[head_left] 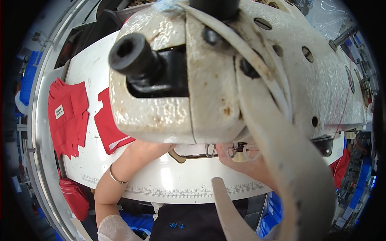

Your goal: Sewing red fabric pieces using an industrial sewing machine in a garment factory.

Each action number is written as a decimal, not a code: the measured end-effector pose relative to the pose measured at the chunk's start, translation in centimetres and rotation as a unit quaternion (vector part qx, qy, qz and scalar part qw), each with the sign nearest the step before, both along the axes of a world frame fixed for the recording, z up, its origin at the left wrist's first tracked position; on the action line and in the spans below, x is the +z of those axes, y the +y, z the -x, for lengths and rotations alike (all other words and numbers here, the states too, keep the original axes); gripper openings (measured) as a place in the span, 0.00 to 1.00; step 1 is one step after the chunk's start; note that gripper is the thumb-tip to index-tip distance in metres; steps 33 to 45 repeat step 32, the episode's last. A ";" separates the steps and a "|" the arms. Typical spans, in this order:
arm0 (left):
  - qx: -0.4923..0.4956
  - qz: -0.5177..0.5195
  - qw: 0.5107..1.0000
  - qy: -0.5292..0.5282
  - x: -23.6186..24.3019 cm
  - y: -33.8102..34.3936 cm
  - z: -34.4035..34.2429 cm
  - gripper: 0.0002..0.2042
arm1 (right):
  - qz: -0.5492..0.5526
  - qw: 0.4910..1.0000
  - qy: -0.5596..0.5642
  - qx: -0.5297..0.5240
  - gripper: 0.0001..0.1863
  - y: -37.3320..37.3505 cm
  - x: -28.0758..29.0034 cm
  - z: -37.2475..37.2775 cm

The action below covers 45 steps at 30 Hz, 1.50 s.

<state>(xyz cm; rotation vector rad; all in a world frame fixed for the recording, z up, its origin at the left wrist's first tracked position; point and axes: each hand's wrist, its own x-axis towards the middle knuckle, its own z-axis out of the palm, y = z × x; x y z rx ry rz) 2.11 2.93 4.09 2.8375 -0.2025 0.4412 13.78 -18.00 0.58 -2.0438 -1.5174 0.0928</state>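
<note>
A cream industrial sewing machine (152, 116) fills the upper middle and hides much of what lies beneath its head. My left hand (155, 148) reaches under the head from the left, beside a metal plate edge (177, 157); its fingers are out of sight. From the right, my right hand (245, 164) comes in below the wire thread guides (231, 150), its fingers mostly covered by them and the machine. Whether either hand holds anything does not show. Left of the machine, a piece of red fabric (107, 124) with a pale strip lies partly behind the head.
A stack of red fabric pieces (68, 116) with a white label lies on the white table (161, 184) at the left. More red cloth (73, 197) hangs below the left edge. A pale curved lever (225, 201) juts into the near side. Blue bins (271, 217) stand below.
</note>
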 end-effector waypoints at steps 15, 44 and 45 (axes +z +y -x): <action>-0.049 0.020 0.997 -0.055 0.8 0.1 -1.2 0.11 | 0.037 0.997 -0.063 -0.037 0.14 0.6 3.7 0.0; 0.069 0.102 0.992 0.022 0.7 4.0 7.8 0.25 | -0.098 0.949 -0.237 0.182 0.25 3.3 4.4 2.0; 0.069 0.102 0.992 0.022 0.7 4.0 7.8 0.25 | -0.098 0.949 -0.237 0.182 0.25 3.3 4.4 2.0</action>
